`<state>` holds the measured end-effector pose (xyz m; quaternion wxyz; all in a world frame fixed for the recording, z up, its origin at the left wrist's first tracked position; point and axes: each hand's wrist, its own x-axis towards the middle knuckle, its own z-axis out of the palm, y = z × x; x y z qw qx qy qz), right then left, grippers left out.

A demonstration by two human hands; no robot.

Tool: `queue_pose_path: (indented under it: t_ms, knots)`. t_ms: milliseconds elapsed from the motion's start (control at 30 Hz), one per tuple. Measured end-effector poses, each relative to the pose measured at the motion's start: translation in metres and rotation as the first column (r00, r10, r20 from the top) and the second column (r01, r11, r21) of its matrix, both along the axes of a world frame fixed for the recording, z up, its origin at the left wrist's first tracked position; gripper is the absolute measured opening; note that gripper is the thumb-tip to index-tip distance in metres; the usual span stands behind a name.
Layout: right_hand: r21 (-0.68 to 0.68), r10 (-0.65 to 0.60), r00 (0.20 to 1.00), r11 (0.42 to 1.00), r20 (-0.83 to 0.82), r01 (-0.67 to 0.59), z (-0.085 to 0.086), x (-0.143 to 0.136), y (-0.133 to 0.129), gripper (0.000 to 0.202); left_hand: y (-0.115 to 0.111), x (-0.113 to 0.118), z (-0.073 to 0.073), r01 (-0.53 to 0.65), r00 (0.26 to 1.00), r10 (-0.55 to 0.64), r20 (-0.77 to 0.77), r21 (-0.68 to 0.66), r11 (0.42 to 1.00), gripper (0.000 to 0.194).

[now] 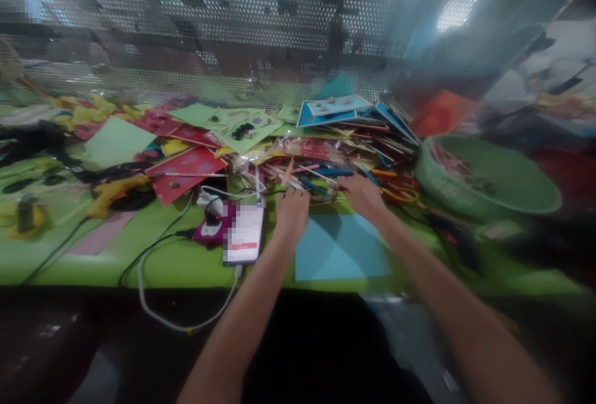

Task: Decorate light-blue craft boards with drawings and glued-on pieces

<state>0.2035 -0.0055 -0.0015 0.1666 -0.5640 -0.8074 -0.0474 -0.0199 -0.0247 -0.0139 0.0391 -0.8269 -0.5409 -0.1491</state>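
My left hand point(292, 208) reaches in at the front of the craft pile, fingertips blurred and curled down; whether they grip anything I cannot tell. Just beyond it an orange stick-like piece point(289, 171) points up. My right hand point(362, 195) is beside it, its fingers drawn together at the end of a thin pale stick point(319, 175). What exactly they pinch is hidden by blur. Below both hands a blue sheet of card point(342, 249) lies flat on the green table point(274, 273). Orange-handled scissors point(398, 193) lie right of my right hand.
To the left are a phone point(244, 234) with a white cable, a purple power socket point(212, 230) and a yellow glue gun point(114, 196). A green basin point(493, 180) stands right. Decorated cards point(333, 109) are heaped behind, before a perforated metal screen point(261, 25).
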Motion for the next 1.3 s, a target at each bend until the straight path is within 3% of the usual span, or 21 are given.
queue_pose_path:
  t_ms: [100,167,300,400,467,800,933,1067,1300]
  knots:
    - [0.040,0.055,0.997,0.998,-0.060,-0.053,-0.004,0.004,-0.001,0.022,-0.002,0.002,0.002,0.014,0.997,-0.015,0.074,0.010,1.000,0.021]
    - [0.084,0.048,0.988,0.996,-0.143,-0.037,-0.006,0.015,-0.004,0.025,-0.005,0.006,0.003,0.106,0.987,-0.100,0.125,-0.037,0.994,0.014]
    - [0.120,-0.154,0.939,0.973,-0.307,0.199,-0.003,0.059,-0.007,0.023,-0.010,0.014,0.003,0.304,0.948,-0.282,0.146,-0.158,0.940,0.023]
    - [0.059,-0.322,0.847,0.923,-0.422,0.380,0.001,0.091,-0.006,0.021,-0.013,0.016,0.002,0.323,0.944,-0.297,0.143,-0.229,0.918,0.036]
    - [0.018,-0.365,0.821,0.910,-0.439,0.415,0.002,0.102,-0.005,0.019,-0.013,0.017,0.002,0.312,0.948,-0.281,0.150,-0.262,0.913,0.037]
    - [-0.006,-0.251,0.856,0.961,-0.452,0.278,0.005,0.083,-0.009,0.018,-0.010,0.018,-0.002,0.295,0.934,-0.184,0.306,-0.368,0.882,0.032]
    - [0.025,-0.256,0.835,0.952,-0.487,0.307,0.011,0.083,-0.012,0.019,-0.009,0.016,-0.002,0.361,0.881,-0.138,0.453,-0.455,0.814,0.035]
    - [0.029,-0.256,0.795,0.945,-0.549,0.325,0.015,0.082,-0.014,0.021,-0.007,0.013,0.001,0.444,0.843,-0.193,0.502,-0.448,0.776,0.016]
    - [0.015,-0.260,0.772,0.944,-0.580,0.330,0.017,0.071,-0.019,0.022,-0.004,0.014,0.000,0.600,0.747,-0.233,0.622,-0.482,0.639,0.017]
